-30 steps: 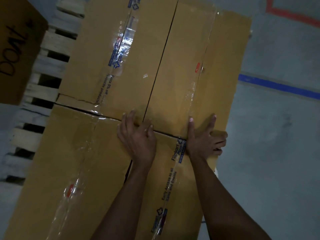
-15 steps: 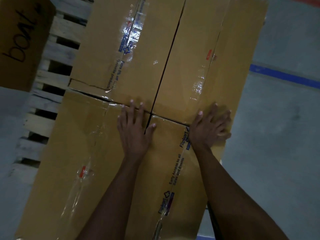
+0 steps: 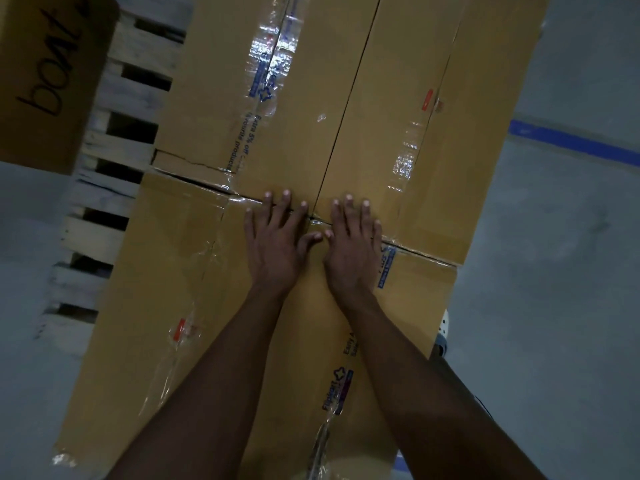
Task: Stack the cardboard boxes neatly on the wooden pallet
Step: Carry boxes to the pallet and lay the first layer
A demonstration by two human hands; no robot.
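Right beneath outstretched fingers (image 3: 281, 211), cardboard boxes (image 3: 298, 109).

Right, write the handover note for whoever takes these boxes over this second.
Left hand: open, flat on the box tops. Right hand: open, flat beside it; no grip on anything.
Four brown taped cardboard boxes sit two by two on the pale slatted wooden pallet; both hands press where the four corners meet.
Done: that layer is down, seams close.
Left: probably the brown handwritten cardboard box at far left; whether it sits on the pallet is unclear.
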